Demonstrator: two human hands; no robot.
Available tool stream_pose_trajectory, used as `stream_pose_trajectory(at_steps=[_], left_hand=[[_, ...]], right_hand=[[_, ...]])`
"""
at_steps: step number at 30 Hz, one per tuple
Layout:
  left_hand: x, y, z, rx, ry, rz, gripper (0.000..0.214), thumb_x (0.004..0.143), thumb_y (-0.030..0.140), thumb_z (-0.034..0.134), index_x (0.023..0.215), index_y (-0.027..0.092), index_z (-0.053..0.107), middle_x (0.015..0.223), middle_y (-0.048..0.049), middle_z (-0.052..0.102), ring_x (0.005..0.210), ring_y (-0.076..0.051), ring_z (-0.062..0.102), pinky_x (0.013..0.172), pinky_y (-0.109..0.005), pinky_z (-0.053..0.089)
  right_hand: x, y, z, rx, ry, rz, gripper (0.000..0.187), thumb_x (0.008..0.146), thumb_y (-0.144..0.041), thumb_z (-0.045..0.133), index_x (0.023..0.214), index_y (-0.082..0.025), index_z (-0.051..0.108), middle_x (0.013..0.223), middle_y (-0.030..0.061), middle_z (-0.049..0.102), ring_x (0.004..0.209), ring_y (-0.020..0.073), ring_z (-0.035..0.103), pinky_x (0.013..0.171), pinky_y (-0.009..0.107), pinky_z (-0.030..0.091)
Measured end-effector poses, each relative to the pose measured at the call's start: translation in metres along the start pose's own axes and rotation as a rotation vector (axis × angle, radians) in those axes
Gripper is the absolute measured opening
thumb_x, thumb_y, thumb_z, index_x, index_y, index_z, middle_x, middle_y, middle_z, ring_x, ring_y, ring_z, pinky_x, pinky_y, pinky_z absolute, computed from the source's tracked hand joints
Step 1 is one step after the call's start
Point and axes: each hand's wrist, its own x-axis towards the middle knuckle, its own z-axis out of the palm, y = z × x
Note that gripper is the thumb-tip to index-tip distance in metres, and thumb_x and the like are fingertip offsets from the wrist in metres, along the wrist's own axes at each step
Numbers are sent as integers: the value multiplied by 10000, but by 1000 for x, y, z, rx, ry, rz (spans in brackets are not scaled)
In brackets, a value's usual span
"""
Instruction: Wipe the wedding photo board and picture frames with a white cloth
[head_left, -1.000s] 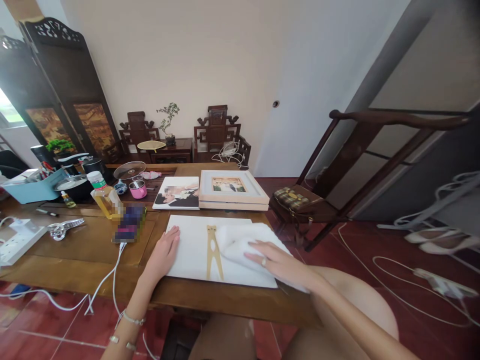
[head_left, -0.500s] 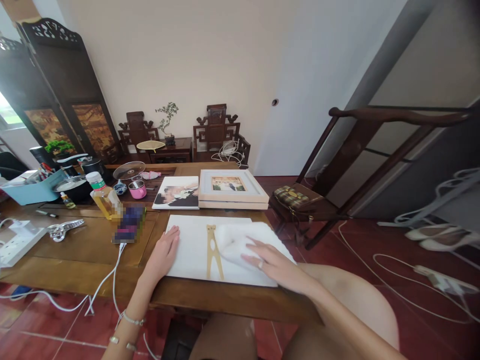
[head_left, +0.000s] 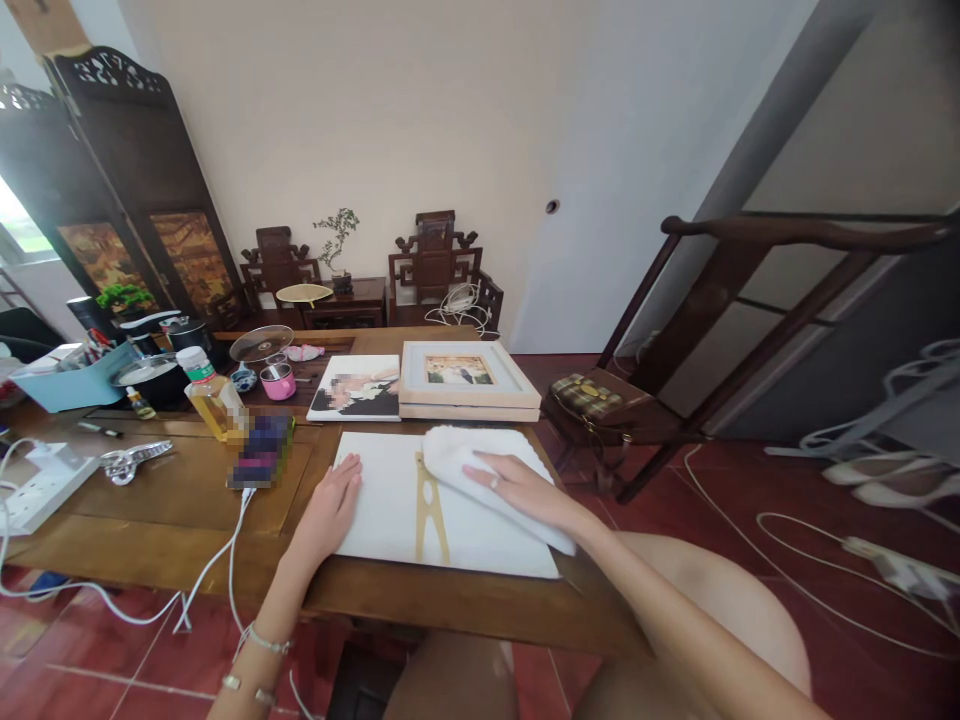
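Pressing a fluffy white cloth [head_left: 454,455] onto a flat white rectangular panel [head_left: 379,500] on the brown wooden table [head_left: 450,598].
The panel's long axis runs sideways; its tan two-legged figure [head_left: 430,513] points headfirst away, head partly covered by cloth. Slanting from far left to near right, the cloth lies under the right hand [head_left: 517,488]; whether fingers clasp it, I cannot tell. The left hand [head_left: 337,500] rests flat, ungripping, along the panel's left edge.

Wooden table [head_left: 165,540] — white panel [head_left: 469,535]; stacked frames [head_left: 469,402]; power strip [head_left: 34,497].
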Motion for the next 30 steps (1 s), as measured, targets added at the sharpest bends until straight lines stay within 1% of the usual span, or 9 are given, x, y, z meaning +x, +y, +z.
stream_pose_trajectory(at_steps=[3, 5, 7, 10, 14, 17, 21, 26, 30], left_hand=[[0, -1, 0, -8, 8, 1, 455, 952, 360, 307, 1222, 116, 580, 1353, -138, 522, 1309, -226, 434, 1126, -461, 281], [0, -1, 0, -7, 15, 2, 448, 951, 361, 311, 1216, 127, 587, 1349, -133, 527, 1307, -227, 437, 1127, -466, 277], [0, -1, 0, -4, 14, 2, 453, 951, 366, 310, 1212, 123, 590, 1349, -136, 528, 1308, -227, 435, 1129, -463, 271], [0, -1, 1, -5, 15, 4, 456, 952, 367, 307, 1215, 122, 588, 1348, -138, 529, 1310, -223, 433, 1129, -455, 274], [-1, -2, 2, -4, 25, 10, 439, 953, 357, 310, 1217, 141, 586, 1351, -129, 529, 1311, -221, 432, 1128, -462, 271], [-1, -2, 3, -3, 15, 0, 451, 952, 365, 307, 1214, 129, 587, 1358, -138, 519, 1317, -226, 423, 1131, -465, 259], [-1, -2, 2, -10, 7, -5, 457, 952, 364, 304, 1222, 121, 582, 1358, -139, 520, 1316, -225, 425, 1130, -462, 264], [-1, -3, 2, -18, 15, 5, 439, 951, 359, 316, 1231, 146, 579, 1362, -125, 518, 1310, -220, 434, 1123, -464, 282], [0, -4, 2, -24, 16, 3, 445, 952, 367, 314, 1227, 144, 583, 1356, -126, 523, 1308, -225, 436, 1120, -467, 285]], right_hand=[[21, -7, 17, -37, 26, -25, 455, 947, -469, 307, 1110, -194, 630, 1304, 103, 569, 1292, 322, 402, 1043, 507, 326], [21, -13, 29, -54, 27, -42, 387, 948, -401, 337, 1115, -187, 614, 1312, 110, 558, 1337, 309, 333, 1074, 520, 277], [9, -21, 39, -115, 12, -129, 311, 938, -296, 364, 1077, -176, 615, 1262, 125, 590, 1355, 278, 307, 1108, 516, 217], [-24, -35, 47, -240, -30, -313, 266, 893, -151, 382, 1006, -159, 623, 1212, 154, 614, 1358, 244, 307, 1137, 517, 156], [-65, -52, 46, -243, -167, -462, 229, 826, -102, 448, 943, -162, 635, 1332, 151, 534, 1375, 241, 266, 1145, 511, 169], [-73, -54, 42, -225, -235, -515, 205, 817, -109, 477, 930, -173, 635, 1375, 121, 500, 1374, 235, 269, 1149, 501, 165], [-49, -44, 40, -240, -146, -457, 171, 887, -215, 479, 956, -164, 627, 1300, 149, 562, 1337, 230, 350, 1152, 477, 158], [12, -25, 39, -281, -47, -405, 205, 903, -219, 461, 1044, -185, 606, 1258, 120, 593, 1312, 234, 391, 1131, 481, 189], [36, -22, 44, -301, -41, -376, 248, 861, -146, 447, 1059, -177, 593, 1243, 140, 596, 1354, 263, 312, 1101, 544, 189]])
